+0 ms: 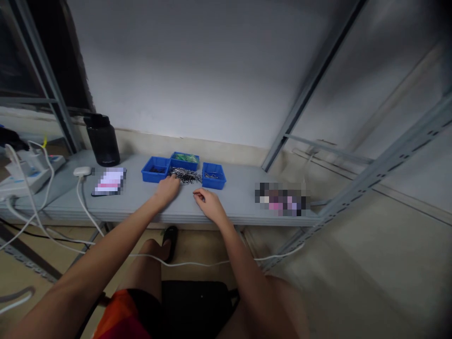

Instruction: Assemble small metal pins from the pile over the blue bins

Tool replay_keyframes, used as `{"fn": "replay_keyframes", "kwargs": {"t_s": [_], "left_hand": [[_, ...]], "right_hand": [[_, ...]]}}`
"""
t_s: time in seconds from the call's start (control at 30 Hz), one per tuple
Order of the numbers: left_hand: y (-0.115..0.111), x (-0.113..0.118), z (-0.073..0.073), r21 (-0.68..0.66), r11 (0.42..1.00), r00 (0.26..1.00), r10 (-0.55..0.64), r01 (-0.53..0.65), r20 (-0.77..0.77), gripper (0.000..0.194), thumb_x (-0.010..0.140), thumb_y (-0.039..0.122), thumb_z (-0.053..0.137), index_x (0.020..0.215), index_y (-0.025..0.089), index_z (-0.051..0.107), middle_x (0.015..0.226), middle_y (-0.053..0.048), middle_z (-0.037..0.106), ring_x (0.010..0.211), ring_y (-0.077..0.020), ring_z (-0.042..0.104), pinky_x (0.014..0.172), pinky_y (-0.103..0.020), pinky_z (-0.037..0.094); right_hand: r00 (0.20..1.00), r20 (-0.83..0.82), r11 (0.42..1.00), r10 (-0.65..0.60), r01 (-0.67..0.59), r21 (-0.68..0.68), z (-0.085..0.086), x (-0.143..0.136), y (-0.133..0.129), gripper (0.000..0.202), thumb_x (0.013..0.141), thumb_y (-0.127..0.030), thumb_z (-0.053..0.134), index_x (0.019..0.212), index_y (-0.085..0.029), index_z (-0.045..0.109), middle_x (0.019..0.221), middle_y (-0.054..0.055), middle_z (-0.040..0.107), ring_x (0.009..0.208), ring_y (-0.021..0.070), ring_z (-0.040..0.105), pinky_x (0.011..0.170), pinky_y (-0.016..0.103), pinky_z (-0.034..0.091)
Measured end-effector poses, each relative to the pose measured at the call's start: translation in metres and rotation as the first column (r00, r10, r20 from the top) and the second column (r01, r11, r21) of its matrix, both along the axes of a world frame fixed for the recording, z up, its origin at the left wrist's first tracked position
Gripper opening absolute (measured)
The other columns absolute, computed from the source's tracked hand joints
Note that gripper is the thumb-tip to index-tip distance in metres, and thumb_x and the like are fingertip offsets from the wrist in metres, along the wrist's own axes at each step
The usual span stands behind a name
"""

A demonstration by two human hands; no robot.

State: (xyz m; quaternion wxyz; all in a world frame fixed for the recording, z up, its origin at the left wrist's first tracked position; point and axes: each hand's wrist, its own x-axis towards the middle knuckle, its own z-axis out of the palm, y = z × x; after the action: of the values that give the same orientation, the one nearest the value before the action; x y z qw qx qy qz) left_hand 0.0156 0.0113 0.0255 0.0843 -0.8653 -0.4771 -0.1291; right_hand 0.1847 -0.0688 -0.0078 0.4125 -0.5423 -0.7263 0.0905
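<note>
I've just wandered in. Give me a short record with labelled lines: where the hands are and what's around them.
Trays: three rectangular blue plastic ones: left tray, back tray, right tray
Between them: loose heap of thin, shiny metal pieces
Left hand: at the heap's left end
Right hand: fingers drawn together, just in front of the right tray; too small to tell whether anything is held
Back tray contents: something green
Farther left: lit rectangular phone, tall black cylindrical bottle, white power strip
Surface: flat, grey shelf

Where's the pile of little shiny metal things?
In the head view, the pile is left of centre, between the left blue box and right blue box, by the left hand.
</note>
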Motion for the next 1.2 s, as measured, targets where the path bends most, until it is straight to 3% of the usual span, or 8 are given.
{"fn": "replay_keyframes", "kwargs": {"t_s": [0.17,0.27,0.43,0.57,0.73,0.93,1.2], "left_hand": [[-0.018,-0.008,-0.004,0.043,0.992,0.989,-0.118,0.115,0.085,0.024,0.092,0.015,0.035,0.102,0.012,0.057,0.107,-0.016,0.057,0.098,-0.0251,0.058,0.077,-0.033,0.048],[-0.028,-0.012,-0.014,-0.026,0.971,0.952,-0.226,0.236,0.208,0.021,0.094,0.021,0.035,0.098,0.014,0.055,0.096,-0.012,0.06,0.09,-0.0231,0.058,0.078,-0.033,0.047],[-0.024,-0.015,-0.028,-0.07,0.922,0.871,-0.333,0.382,0.361,0.017,0.091,0.018,0.034,0.091,0.016,0.051,0.09,-0.01,0.06,0.085,-0.0208,0.056,0.08,-0.034,0.046],[-0.026,-0.016,-0.027,-0.067,0.917,0.848,-0.335,0.394,0.41,0.018,0.093,0.021,0.032,0.089,0.017,0.049,0.088,-0.009,0.059,0.082,-0.0202,0.055,0.079,-0.034,0.045],[-0.038,-0.018,-0.017,-0.096,0.892,0.813,-0.352,0.441,0.464,0.029,0.097,0.032,0.027,0.093,0.016,0.051,0.088,-0.007,0.06,0.08,-0.019,0.056,0.076,-0.032,0.045],[-0.033,-0.017,-0.016,-0.146,0.864,0.78,-0.347,0.482,0.52,0.024,0.091,0.034,0.043,0.09,0.016,0.059,0.085,-0.006,0.064,0.078,-0.0188,0.058,0.073,-0.03,0.044],[-0.028,-0.017,-0.013,-0.225,0.798,0.708,-0.319,0.56,0.63,0.026,0.086,0.034,0.051,0.093,0.015,0.067,0.092,-0.006,0.071,0.085,-0.0188,0.062,0.079,-0.028,0.045]], "right_hand": [[0.999,-0.009,0.999,-0.032,0.032,0.02,0.001,-0.001,0.001,0.018,0.086,-0.021,0.051,0.099,-0.02,0.064,0.085,0.004,0.07,0.076,0.0164,0.063,0.074,0.028,0.047],[0.999,-0.033,0.999,-0.035,0.036,0.035,0.0,0.0,0.001,0.021,0.088,-0.025,0.051,0.105,-0.02,0.062,0.088,0.006,0.07,0.079,0.0171,0.064,0.077,0.029,0.047],[0.997,0.079,0.999,-0.004,0.001,0.042,-0.003,0.001,0.0,0.019,0.091,-0.029,0.048,0.099,-0.02,0.063,0.093,0.007,0.07,0.085,0.0183,0.064,0.077,0.028,0.045],[0.989,0.147,0.998,0.0,-0.01,0.066,-0.004,0.001,-0.001,0.02,0.093,-0.027,0.046,0.096,-0.02,0.064,0.092,0.006,0.07,0.084,0.0186,0.063,0.077,0.028,0.044],[0.993,0.12,0.998,0.004,-0.013,0.068,-0.004,0.001,0.0,0.024,0.095,-0.029,0.044,0.093,-0.02,0.065,0.09,0.006,0.07,0.083,0.0181,0.062,0.076,0.027,0.043],[0.983,0.182,0.998,0.022,-0.032,0.052,-0.002,-0.001,0.0,0.024,0.095,-0.029,0.045,0.096,-0.02,0.067,0.094,0.007,0.07,0.087,0.019,0.062,0.079,0.028,0.043],[0.956,0.294,0.999,0.002,-0.012,0.032,0.0,-0.002,-0.004,0.027,0.096,-0.031,0.043,0.097,-0.02,0.067,0.092,0.007,0.069,0.087,0.0183,0.06,0.08,0.028,0.042]]}}
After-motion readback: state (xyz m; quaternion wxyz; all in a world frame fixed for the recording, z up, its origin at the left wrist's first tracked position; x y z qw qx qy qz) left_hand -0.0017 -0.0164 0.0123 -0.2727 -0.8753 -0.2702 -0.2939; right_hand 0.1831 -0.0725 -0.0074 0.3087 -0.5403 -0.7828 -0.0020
